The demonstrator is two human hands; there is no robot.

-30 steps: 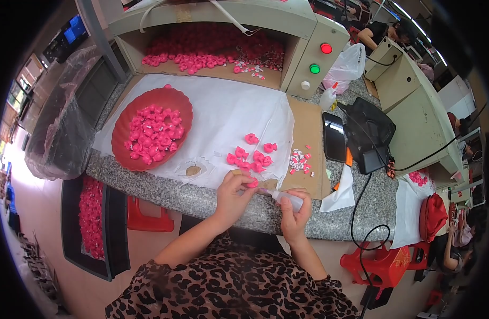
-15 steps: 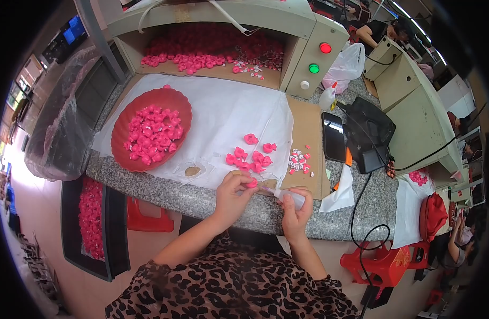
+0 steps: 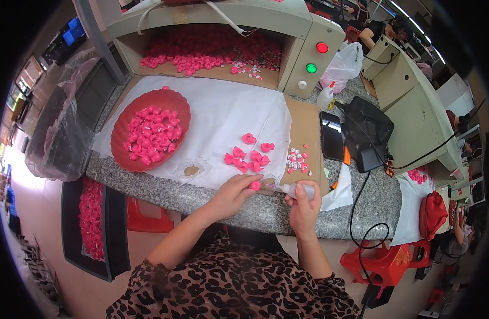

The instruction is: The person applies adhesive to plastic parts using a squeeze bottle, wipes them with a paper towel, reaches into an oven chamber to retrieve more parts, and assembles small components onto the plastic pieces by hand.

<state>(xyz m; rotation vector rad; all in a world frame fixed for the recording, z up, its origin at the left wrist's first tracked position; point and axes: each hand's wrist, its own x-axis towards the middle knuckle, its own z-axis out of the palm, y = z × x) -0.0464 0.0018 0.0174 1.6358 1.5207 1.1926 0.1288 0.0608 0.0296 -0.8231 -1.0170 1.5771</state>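
Observation:
My left hand (image 3: 231,196) pinches a small rounded pink piece (image 3: 254,185) above the front edge of the table. My right hand (image 3: 304,210) is wrapped round a small translucent squeeze bottle (image 3: 291,190), its narrow tip pointing left towards the pink piece. Whether tip and piece touch I cannot tell. Just beyond my hands, several pink pieces (image 3: 238,152) lie on a white sheet (image 3: 223,101). Right of them, tiny pink and white bits (image 3: 296,159) sit on cardboard (image 3: 310,181).
A scalloped red bowl (image 3: 118,133) of pink pieces stands left. Behind is a grey machine (image 3: 300,69) with more pieces inside its opening. A phone (image 3: 332,136), a black bag (image 3: 368,127) and a cable lie right. A dark crate (image 3: 117,234) and red stools (image 3: 380,264) are below.
My right hand and the bottle have shifted right and slightly up, the bottle now lying flatter. My left hand has turned, moving the pink piece slightly right.

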